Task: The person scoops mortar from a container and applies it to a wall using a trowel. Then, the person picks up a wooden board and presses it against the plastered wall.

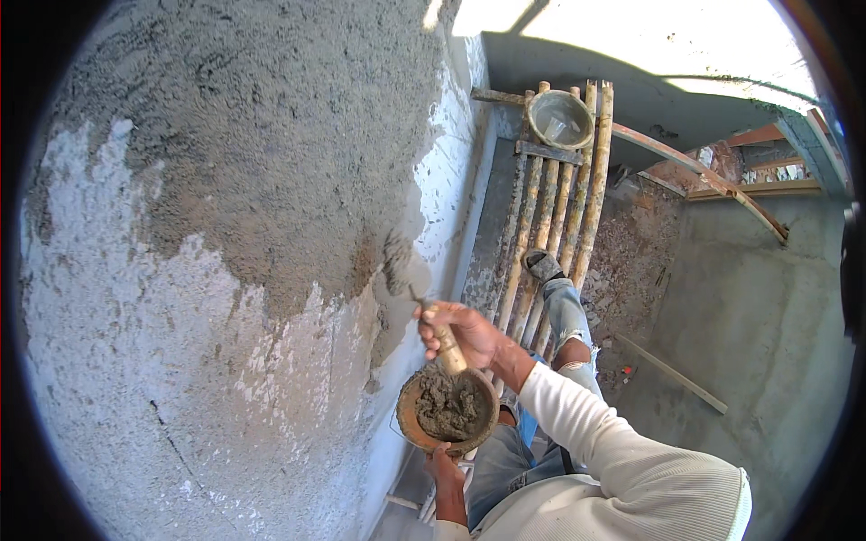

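My right hand (451, 329) is closed round the wooden handle of a trowel (448, 350), whose blade, smeared by motion, is close to the wall. Wet grey mortar seems to be on the blade. Below it, my left hand (446, 469) grips the near rim of a round bucket (408, 417) with a thin wire handle. Thick mortar (448, 406) lies inside the bucket. To the left stands the wall (271, 388), rough with grey render (271, 171) on its upper part and patchy white lower down.
I stand on a scaffold of bamboo poles (541, 212), one sandalled foot (543, 266) on it. At its far end sits another bucket (561, 119) with pale contents. Rubble (622, 252) covers the ground to the right. A loose wooden strip (672, 372) lies beyond the poles.
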Tool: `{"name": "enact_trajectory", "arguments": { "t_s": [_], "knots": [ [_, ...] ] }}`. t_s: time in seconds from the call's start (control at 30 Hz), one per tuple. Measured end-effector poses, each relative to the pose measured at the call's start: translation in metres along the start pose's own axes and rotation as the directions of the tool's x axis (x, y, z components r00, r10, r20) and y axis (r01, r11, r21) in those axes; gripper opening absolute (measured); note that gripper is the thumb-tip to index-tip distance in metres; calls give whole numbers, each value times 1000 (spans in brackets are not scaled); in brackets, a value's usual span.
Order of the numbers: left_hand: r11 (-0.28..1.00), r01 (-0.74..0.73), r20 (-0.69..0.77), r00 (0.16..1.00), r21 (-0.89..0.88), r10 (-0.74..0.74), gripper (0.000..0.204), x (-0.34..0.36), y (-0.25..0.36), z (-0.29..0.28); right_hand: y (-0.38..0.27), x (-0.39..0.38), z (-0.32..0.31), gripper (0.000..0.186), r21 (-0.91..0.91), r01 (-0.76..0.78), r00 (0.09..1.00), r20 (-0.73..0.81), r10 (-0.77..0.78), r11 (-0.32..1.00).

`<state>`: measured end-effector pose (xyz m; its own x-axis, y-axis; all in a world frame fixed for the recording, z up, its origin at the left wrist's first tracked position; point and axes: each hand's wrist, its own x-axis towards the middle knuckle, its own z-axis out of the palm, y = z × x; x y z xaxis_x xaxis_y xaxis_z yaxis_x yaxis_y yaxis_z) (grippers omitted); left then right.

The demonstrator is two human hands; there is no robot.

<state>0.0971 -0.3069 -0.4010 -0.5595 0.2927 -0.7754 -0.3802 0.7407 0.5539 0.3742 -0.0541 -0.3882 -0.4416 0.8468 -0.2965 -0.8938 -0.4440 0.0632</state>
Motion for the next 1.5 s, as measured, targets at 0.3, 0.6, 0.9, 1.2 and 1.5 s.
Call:
{"name": "enact_trajectory", "arguments": {
  "t_s": [0.3,0.6,0.9,1.2,1.5],
  "knots": [
    [979,-33,-36,999,203,41,44,-27,40,13,-255,-125,23,9,-753,558,277,-228,-934,349],
    [973,-30,-98,994,227,53,48,-55,23,115,-368,104,-56,10,-964,263,-545,-116,-830,-38],
    [990,-58,13,998,126,57,48,-75,29,185,-123,-69,15,19,-986,12,932,72,-354,-169],
    [715,-513,331,857,476,395,25,-133,92,307,-199,-114,-6,20,-615,-167,986,-103,-132,-770],
    [533,-730,545,679,428,493,18,-184,143,336,-231,-170,39,26,-915,-348,920,-292,-262,-202]
  ]
}}
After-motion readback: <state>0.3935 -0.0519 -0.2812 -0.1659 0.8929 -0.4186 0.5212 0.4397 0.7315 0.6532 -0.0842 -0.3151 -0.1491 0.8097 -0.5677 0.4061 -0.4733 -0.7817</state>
